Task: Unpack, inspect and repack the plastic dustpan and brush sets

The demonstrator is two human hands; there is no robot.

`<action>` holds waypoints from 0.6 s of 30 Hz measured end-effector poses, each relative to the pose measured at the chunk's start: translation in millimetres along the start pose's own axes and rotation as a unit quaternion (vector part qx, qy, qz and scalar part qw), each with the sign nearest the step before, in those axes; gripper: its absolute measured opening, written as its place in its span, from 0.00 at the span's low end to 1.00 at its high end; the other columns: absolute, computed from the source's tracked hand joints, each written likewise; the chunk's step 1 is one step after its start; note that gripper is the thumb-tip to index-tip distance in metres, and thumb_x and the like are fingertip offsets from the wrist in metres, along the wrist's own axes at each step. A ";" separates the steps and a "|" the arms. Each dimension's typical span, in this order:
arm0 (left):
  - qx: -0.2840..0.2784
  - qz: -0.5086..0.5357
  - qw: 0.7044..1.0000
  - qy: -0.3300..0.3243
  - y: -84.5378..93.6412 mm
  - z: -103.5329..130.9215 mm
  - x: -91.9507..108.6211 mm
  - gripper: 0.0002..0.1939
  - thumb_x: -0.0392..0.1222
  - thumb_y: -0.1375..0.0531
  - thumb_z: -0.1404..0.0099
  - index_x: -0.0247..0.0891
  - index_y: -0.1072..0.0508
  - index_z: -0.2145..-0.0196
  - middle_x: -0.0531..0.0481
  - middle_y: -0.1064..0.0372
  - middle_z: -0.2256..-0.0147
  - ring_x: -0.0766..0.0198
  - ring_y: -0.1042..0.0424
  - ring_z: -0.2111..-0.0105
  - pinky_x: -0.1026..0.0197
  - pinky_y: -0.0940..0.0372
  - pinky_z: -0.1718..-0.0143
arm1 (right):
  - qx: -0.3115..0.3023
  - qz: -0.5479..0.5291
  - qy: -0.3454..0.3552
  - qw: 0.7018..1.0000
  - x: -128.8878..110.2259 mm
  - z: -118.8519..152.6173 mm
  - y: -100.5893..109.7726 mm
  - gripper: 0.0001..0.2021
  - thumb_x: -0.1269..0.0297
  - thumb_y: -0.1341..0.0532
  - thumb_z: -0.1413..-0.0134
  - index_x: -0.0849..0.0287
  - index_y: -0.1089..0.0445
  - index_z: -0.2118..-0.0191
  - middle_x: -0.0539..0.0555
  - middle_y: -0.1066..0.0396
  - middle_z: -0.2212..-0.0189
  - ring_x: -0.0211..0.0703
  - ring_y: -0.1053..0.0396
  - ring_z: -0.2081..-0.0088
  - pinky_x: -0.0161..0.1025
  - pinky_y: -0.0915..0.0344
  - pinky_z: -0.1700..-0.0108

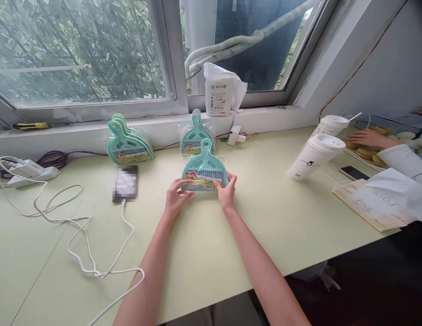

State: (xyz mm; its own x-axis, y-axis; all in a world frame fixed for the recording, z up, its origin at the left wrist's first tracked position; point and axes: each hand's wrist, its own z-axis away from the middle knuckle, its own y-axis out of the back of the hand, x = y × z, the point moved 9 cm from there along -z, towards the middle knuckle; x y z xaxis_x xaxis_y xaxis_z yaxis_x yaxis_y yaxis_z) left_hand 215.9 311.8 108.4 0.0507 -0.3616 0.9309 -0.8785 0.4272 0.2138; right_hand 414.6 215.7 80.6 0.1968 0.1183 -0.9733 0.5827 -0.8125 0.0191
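Observation:
A wrapped teal dustpan and brush set [206,170] stands upright on the table in front of me, its handle loop at the top and a colourful label across its lower part. My right hand [227,190] grips its lower right corner, thumb over the front. At the lower left corner, my left hand [177,194] closes its fingers around the edge. Just behind, against the sill, leans a stack of similar dustpan sets [196,129]. Another stack of teal dustpan sets [129,142] leans against the sill farther left.
A phone [125,183] with a white cable [129,233] lies left. Two white cups [314,156] stand right, near a paper bag [370,203] and a dark phone [354,173]. Another person's hand [370,139] rests at far right. A white package [219,95] sits on the sill.

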 end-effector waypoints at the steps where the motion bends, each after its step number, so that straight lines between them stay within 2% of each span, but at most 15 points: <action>1: 0.034 0.014 0.999 -0.007 5.3 -0.7 -1.1 0.18 0.50 0.35 0.49 0.41 0.24 0.60 0.46 0.33 0.56 0.60 0.30 0.59 0.61 0.29 0.66 | -0.003 -0.017 -0.001 1.000 0.1 0.6 -0.7 0.25 0.61 0.37 0.54 0.52 0.48 0.51 0.57 0.36 0.51 0.44 0.33 0.52 0.43 0.35 0.51; 3: 0.085 0.044 0.995 -0.013 14.0 -1.5 -4.6 0.16 0.51 0.38 0.44 0.39 0.23 0.63 0.46 0.31 0.60 0.62 0.29 0.63 0.60 0.29 0.68 | -0.012 -0.036 0.000 0.999 -1.1 1.3 -3.5 0.26 0.60 0.37 0.54 0.52 0.49 0.51 0.57 0.37 0.52 0.43 0.33 0.53 0.42 0.34 0.52; 7: 0.131 0.048 0.990 -0.010 22.5 -0.9 -8.2 0.15 0.51 0.40 0.42 0.37 0.23 0.65 0.47 0.30 0.63 0.64 0.29 0.68 0.60 0.28 0.71 | -0.041 -0.030 0.013 0.999 -6.9 2.5 -11.1 0.25 0.59 0.37 0.53 0.53 0.48 0.51 0.57 0.37 0.52 0.43 0.34 0.53 0.42 0.35 0.51; 8: 0.147 0.044 0.988 -0.011 25.4 0.0 -8.1 0.15 0.51 0.41 0.41 0.37 0.24 0.63 0.47 0.29 0.63 0.65 0.29 0.69 0.61 0.29 0.72 | -0.054 -0.029 0.027 0.998 -10.3 3.4 -13.7 0.25 0.59 0.38 0.52 0.53 0.47 0.50 0.58 0.37 0.51 0.44 0.34 0.52 0.42 0.36 0.50; 10: 0.189 0.036 0.981 -0.013 33.7 2.6 -8.8 0.20 0.50 0.41 0.41 0.41 0.29 0.52 0.49 0.30 0.63 0.66 0.30 0.69 0.63 0.30 0.72 | -0.091 -0.034 0.059 0.994 -18.2 6.7 -20.3 0.24 0.59 0.39 0.50 0.53 0.47 0.49 0.58 0.38 0.49 0.43 0.35 0.50 0.42 0.36 0.49; 12: 0.230 0.021 0.973 -0.009 42.8 5.1 -11.9 0.30 0.47 0.41 0.40 0.45 0.41 0.41 0.50 0.30 0.63 0.67 0.30 0.69 0.64 0.31 0.71 | -0.128 -0.038 0.074 0.988 -23.3 11.4 -26.5 0.22 0.58 0.41 0.47 0.52 0.47 0.48 0.58 0.39 0.47 0.43 0.34 0.51 0.41 0.35 0.51; 13: 0.245 0.008 0.969 -0.005 46.7 5.9 -14.2 0.33 0.46 0.41 0.40 0.45 0.46 0.39 0.50 0.30 0.63 0.66 0.30 0.68 0.64 0.31 0.69 | -0.139 -0.037 0.073 0.987 -24.2 13.5 -28.5 0.20 0.57 0.43 0.45 0.52 0.47 0.48 0.58 0.40 0.46 0.42 0.33 0.53 0.40 0.34 0.53; 14: 0.254 -0.009 0.967 -0.001 49.9 6.2 -16.2 0.32 0.45 0.42 0.39 0.44 0.46 0.39 0.50 0.29 0.63 0.66 0.30 0.67 0.63 0.32 0.67 | -0.146 -0.034 0.068 0.986 -24.5 15.3 -30.0 0.19 0.56 0.45 0.44 0.52 0.46 0.48 0.58 0.39 0.46 0.42 0.32 0.55 0.40 0.33 0.55; 16: 0.255 -0.042 0.966 0.002 53.0 5.1 -19.4 0.25 0.45 0.44 0.38 0.40 0.37 0.43 0.47 0.28 0.61 0.63 0.29 0.64 0.61 0.33 0.61 | -0.159 -0.027 0.062 0.985 -24.8 18.4 -32.8 0.19 0.54 0.46 0.43 0.51 0.46 0.47 0.58 0.39 0.47 0.42 0.31 0.56 0.40 0.33 0.57; 18: 0.249 -0.053 0.967 0.002 54.0 3.4 -22.5 0.19 0.46 0.45 0.37 0.37 0.31 0.49 0.44 0.29 0.57 0.61 0.30 0.60 0.60 0.35 0.57 | -0.180 -0.024 0.071 0.981 -26.8 21.1 -37.1 0.24 0.53 0.43 0.46 0.51 0.48 0.45 0.58 0.39 0.46 0.43 0.32 0.54 0.41 0.32 0.56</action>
State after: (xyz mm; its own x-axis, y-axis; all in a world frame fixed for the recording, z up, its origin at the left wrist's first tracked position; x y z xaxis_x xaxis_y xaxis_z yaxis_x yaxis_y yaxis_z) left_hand 165.7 340.2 98.0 0.1536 -0.3771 0.9133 -0.9881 -0.0634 0.1400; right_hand 371.1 230.7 101.2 0.2544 0.2505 -0.9341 0.8298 -0.5526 0.0778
